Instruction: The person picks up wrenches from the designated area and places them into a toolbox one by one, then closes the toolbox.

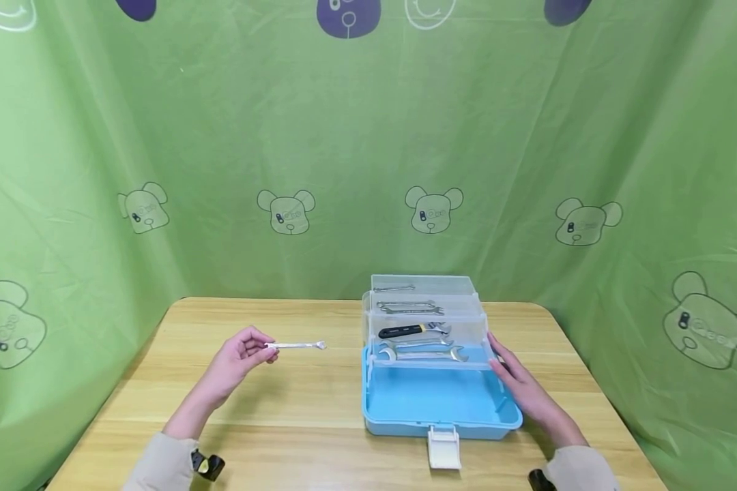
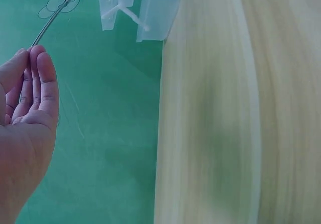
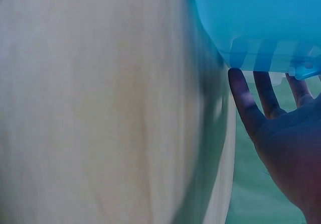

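My left hand (image 1: 239, 358) pinches one end of a small silver wrench (image 1: 297, 345) between thumb and fingertips. The wrench is held level above the table in the head view, its far end pointing right toward the toolbox. At the right side of the blue toolbox (image 1: 442, 431), my right hand (image 1: 522, 385) touches the wall with fairly straight, spread fingers (image 3: 246, 93). The toolbox's clear stepped trays (image 1: 430, 365) are raised. In the front tray lie an adjustable wrench (image 1: 402, 331) with a black handle and open-end wrenches (image 1: 430, 354); smaller wrenches (image 1: 408, 307) lie in trays behind.
The toolbox stands on a wooden table (image 1: 319, 436), its lower compartment bare blue. Its white latch (image 1: 444, 450) hangs down at the front. A green curtain (image 1: 356, 136) printed with cartoon bear heads surrounds the table's back and sides.
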The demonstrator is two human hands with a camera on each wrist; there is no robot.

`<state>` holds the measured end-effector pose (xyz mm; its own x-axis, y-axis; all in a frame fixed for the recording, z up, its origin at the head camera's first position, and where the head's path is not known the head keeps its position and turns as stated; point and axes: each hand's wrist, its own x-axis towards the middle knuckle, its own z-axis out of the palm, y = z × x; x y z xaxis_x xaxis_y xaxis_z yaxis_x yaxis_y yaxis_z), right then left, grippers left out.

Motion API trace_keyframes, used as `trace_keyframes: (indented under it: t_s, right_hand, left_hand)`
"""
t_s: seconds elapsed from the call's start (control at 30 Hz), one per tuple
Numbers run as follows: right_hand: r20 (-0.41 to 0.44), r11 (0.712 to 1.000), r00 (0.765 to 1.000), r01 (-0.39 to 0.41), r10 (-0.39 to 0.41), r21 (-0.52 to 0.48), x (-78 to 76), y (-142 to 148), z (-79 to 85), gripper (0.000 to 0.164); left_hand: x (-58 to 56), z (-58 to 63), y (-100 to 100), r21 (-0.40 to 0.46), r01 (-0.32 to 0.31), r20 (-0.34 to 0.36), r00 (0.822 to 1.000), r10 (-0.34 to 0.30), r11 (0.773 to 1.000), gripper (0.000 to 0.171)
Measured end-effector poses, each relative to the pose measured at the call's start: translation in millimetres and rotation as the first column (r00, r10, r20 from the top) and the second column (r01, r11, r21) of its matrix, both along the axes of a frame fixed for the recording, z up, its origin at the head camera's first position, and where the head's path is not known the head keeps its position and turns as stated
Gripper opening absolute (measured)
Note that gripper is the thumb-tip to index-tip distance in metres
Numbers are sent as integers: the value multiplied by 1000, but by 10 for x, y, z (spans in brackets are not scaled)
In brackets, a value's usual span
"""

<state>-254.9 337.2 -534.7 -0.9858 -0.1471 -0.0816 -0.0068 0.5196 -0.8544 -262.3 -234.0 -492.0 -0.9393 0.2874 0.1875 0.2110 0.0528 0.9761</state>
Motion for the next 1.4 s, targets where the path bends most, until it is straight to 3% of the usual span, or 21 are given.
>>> trace_keyframes:
  t_s: [0.2, 0.47, 1.07, 1.4]
  right_hand:
    - [18, 1000, 1000, 4, -4, -4, 0, -4, 2, 65]
    - [25, 1000, 1000, 6, -6, -10, 3, 14, -18, 65]
    - [12, 1000, 1000, 3, -2, -15, 2, 16, -16, 65]
    - [22, 1000, 1000, 2, -2, -17, -10, 21, -35, 65]
  left_hand:
    - [-29, 71, -26, 14, -43, -16, 999, 43, 999, 28]
    - [-106, 90, 67, 60, -46, -36, 998, 48, 997, 25]
    - [-482, 98, 544, 125, -13, -14, 1000, 15, 992, 33]
    - [-709, 137, 800, 138, -22, -1, 1000, 23, 990, 24]
